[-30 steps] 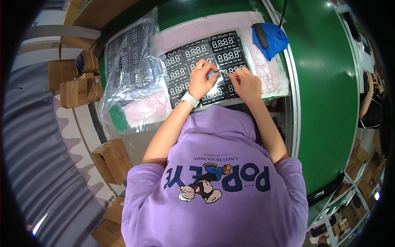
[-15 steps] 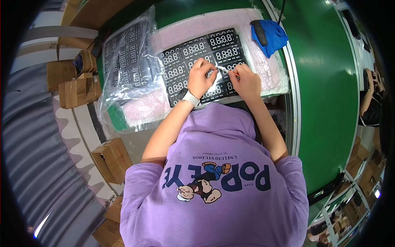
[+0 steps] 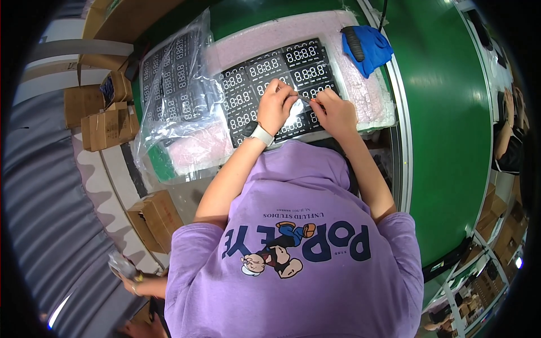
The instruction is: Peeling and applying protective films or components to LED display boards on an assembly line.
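A black sheet [image 3: 266, 69] with rows of white digit displays lies on the pink-and-white foam pad [image 3: 360, 98] in front of me. Both hands are low over its middle, fingertips close together. My left hand [image 3: 275, 110] is closed in a pinch, with a white watch on its wrist; what its fingertips hold is too small to tell. In the pinched fingers of my right hand [image 3: 336, 114] is a thin greyish piece [image 3: 303, 98] with an orange-red end. It reaches across toward the left fingertips. Bright glare covers the sheet between the hands.
More black display sheets [image 3: 172, 79] lie under clear plastic at the left. A blue cloth item [image 3: 376, 53] with a black part rests at the pad's far right corner. Beyond a metal rail is a green surface [image 3: 445, 112]. Cardboard boxes [image 3: 107, 127] stand left; another person's hand [image 3: 135, 287] shows lower left.
The white bit between my fingertips no longer shows, and my right fingertips have come slightly closer to the left. Another person's arm has appeared at the lower left with something clear.
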`<state>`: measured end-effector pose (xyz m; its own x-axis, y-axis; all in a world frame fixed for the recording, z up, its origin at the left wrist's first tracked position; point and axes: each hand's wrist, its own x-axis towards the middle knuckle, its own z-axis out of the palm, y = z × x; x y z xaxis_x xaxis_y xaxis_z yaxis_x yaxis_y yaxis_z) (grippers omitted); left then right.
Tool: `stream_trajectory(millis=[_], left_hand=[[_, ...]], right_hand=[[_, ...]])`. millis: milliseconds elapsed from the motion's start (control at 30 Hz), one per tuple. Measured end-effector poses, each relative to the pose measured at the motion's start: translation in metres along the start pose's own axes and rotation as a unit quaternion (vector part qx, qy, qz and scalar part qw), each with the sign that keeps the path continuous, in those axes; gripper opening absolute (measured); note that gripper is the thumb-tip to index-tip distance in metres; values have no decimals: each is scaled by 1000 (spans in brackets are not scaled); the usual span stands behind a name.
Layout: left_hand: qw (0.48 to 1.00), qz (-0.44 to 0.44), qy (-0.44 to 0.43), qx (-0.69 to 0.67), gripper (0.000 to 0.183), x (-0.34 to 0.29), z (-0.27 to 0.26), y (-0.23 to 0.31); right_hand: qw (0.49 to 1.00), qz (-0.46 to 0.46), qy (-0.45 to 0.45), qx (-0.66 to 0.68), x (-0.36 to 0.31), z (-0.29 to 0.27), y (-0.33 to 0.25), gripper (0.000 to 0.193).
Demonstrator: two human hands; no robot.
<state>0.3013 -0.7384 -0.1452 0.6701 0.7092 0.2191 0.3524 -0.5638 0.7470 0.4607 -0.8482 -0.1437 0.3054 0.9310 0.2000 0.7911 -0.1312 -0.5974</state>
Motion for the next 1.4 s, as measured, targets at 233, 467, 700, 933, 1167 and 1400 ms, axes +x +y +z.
stream_trajectory(millis=[233,467,700,933,1167,1400], left_hand=[[987,46,-142,-54,7,-5,-43,-6],[976,-154,51,147,10,-52,-136,-25],[979,-135,149,38,12,-34,-98,6],[999,-44,-19,5,11,-10,-16,24],[995,-7,-14,95,17,-15,2,16],[994,12,-7,112,16,-14,3,27]], right_hand=[[999,15,0,31,4,0,4,23],[996,16,80,27,18,3,9,22],[983,103,48,143,19,-26,7,17],[993,105,20,48,-21,-11,7,21],[998,62,29,-7,-23,-8,7,24],[999,34,5,19,-22,-9,12,23]])
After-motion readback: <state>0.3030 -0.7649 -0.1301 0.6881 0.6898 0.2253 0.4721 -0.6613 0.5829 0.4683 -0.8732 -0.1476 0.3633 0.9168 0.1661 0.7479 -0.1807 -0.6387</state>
